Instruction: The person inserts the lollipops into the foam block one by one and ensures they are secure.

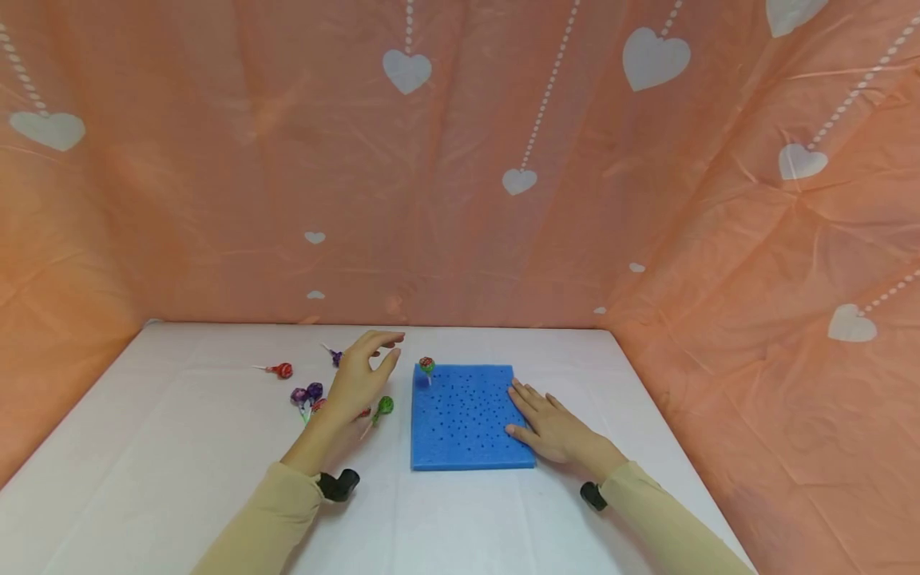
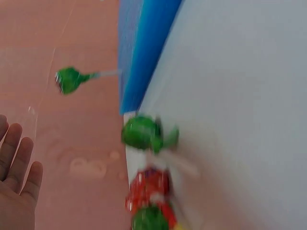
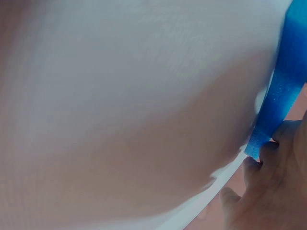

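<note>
A blue foam block (image 1: 467, 415) dotted with small dark holes lies flat on the table. One lollipop (image 1: 427, 365) with a green and red wrapper stands upright by its stick in the block's far left corner. My left hand (image 1: 357, 379) is raised left of the block, fingers extended and nothing held. Beneath and around it lie loose lollipops, among them a green one (image 1: 385, 405), a red one (image 1: 283, 370) and purple ones (image 1: 314, 390); the hand and forearm partly cover some. My right hand (image 1: 553, 423) rests flat on the block's right edge, fingers straight.
A white cloth (image 1: 180, 479) covers the table. Orange sheeting (image 1: 460, 200) with white hearts hangs behind and at both sides. Another purple lollipop (image 1: 335, 355) lies near the back, just left of my left hand.
</note>
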A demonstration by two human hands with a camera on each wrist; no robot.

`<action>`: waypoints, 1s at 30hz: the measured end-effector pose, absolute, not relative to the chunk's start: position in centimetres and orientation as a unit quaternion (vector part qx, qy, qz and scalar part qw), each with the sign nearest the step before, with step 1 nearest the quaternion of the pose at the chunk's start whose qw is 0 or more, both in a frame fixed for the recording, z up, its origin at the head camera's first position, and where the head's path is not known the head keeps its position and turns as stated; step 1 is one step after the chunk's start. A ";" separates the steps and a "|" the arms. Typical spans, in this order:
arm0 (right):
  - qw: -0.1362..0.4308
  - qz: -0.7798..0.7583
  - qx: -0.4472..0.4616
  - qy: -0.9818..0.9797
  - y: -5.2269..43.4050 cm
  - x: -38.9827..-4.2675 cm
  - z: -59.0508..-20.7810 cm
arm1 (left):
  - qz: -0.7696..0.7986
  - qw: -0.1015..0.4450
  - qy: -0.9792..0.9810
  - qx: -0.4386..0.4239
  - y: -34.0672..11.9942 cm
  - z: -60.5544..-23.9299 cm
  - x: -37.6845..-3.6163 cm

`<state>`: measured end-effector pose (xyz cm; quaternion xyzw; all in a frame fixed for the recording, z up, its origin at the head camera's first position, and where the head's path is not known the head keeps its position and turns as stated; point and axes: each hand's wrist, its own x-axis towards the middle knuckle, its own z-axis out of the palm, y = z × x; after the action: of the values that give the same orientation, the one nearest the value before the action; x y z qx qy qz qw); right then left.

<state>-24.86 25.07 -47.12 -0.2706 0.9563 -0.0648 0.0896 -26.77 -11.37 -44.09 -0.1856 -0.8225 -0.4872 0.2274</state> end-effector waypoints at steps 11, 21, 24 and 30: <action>0.092 -0.068 -0.268 0.957 24.9 -24.5 -46.7 | -0.452 0.262 -0.839 -0.153 -17.3 -44.3 -26.0; 0.089 -0.068 -0.274 0.955 25.0 -24.5 -46.8 | -0.400 0.279 -0.863 -0.133 -22.8 -45.1 -25.7; 0.089 -0.066 -0.276 0.955 25.0 -24.5 -46.9 | -0.382 0.266 -0.876 -0.128 -24.5 -45.3 -25.6; 0.087 -0.064 -0.275 0.955 24.9 -24.5 -46.7 | -0.341 0.207 -0.909 -0.123 -27.4 -45.3 -26.0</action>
<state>-24.53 24.95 -46.72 -0.2754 0.9553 -0.0641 0.0865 -26.02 -27.44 -45.34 -0.1232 -0.9089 -0.3406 0.2065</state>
